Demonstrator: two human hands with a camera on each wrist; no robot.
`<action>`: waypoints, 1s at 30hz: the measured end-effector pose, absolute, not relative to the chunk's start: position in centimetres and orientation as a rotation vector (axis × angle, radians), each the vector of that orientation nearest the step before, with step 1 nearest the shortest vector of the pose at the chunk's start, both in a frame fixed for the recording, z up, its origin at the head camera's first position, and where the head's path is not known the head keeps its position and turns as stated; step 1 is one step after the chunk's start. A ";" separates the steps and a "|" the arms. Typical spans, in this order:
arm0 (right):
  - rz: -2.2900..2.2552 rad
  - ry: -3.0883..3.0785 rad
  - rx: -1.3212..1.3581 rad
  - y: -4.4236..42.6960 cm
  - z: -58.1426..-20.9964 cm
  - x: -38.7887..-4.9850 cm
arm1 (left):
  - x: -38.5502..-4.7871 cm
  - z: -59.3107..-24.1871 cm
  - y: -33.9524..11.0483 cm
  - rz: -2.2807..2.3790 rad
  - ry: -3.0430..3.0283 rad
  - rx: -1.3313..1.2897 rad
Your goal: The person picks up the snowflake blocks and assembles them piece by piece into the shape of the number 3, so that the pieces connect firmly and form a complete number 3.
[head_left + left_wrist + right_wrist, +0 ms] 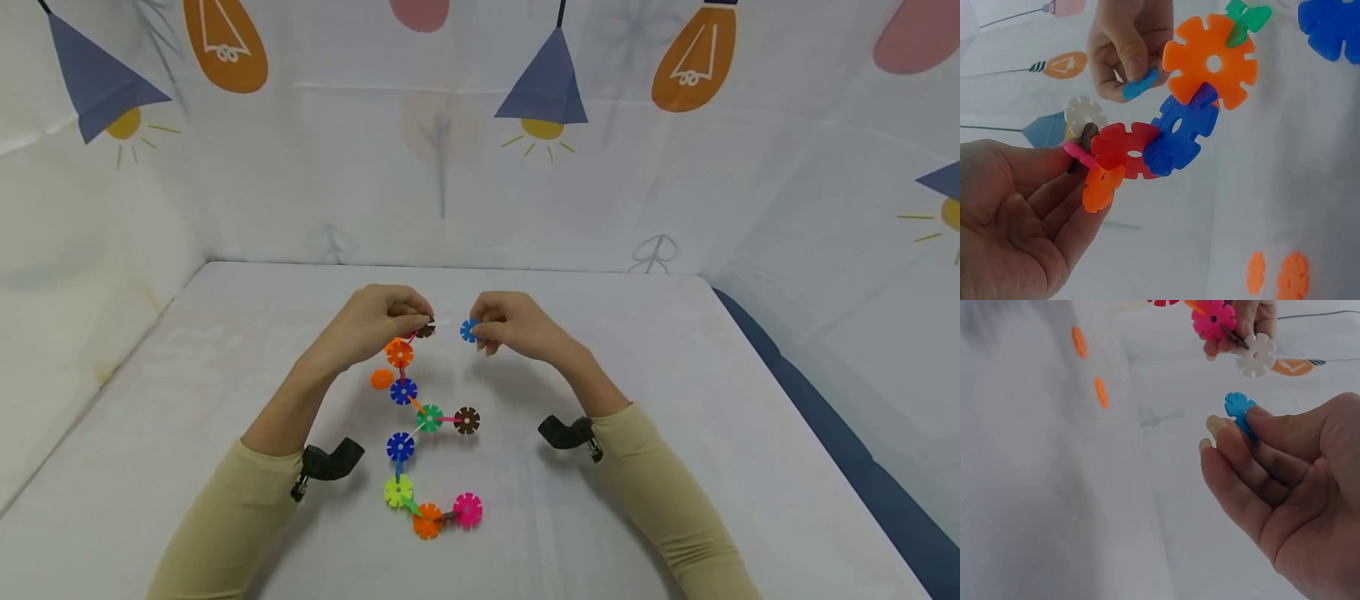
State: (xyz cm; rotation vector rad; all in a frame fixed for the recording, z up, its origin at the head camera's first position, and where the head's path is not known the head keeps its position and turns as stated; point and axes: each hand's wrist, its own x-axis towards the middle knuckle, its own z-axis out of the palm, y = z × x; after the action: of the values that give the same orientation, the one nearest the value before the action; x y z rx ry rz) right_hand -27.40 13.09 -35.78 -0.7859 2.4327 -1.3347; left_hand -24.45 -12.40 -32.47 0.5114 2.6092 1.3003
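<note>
My left hand [378, 325] pinches the brown snowflake disc [425, 330] near the far end of a chain of slotted plastic discs. A white disc [1255, 355] sticks out beyond the brown one, and a pink disc [1213, 319] joins on its other side. Further along, red [1125, 150], blue [1179, 128] and orange [1210, 59] discs follow. My right hand [517, 325] pinches a light blue snowflake disc [1239, 405] between thumb and fingers, a short gap to the right of the chain's end.
Toward me the chain runs through a green disc [430, 417] with a brown side branch [467, 420], then curves to a pink disc [468, 511]. Two orange discs [1292, 278] lie apart on the white table [600, 517]. A printed curtain [450, 183] hangs behind.
</note>
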 end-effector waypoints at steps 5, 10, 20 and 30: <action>-1.481 2.367 -0.794 13.1 -35.1 -27.1 | -24.4 -32.6 -12.4 1.346 2.588 0.505; -1.558 2.338 -0.812 12.9 -34.7 -26.9 | -24.3 -32.6 -12.4 1.376 2.575 0.504; -1.603 2.347 -0.814 12.5 -34.5 -26.5 | -24.0 -32.6 -11.9 1.401 2.595 0.539; -1.646 2.363 -0.812 12.1 -34.4 -25.8 | -23.6 -32.5 -11.1 1.368 2.726 0.547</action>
State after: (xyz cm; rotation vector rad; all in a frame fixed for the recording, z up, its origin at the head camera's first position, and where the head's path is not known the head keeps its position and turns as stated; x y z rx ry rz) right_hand -25.81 12.09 -34.41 -0.8121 2.3632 -1.6462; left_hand -23.58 -11.12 -32.54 0.5472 2.7264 1.3681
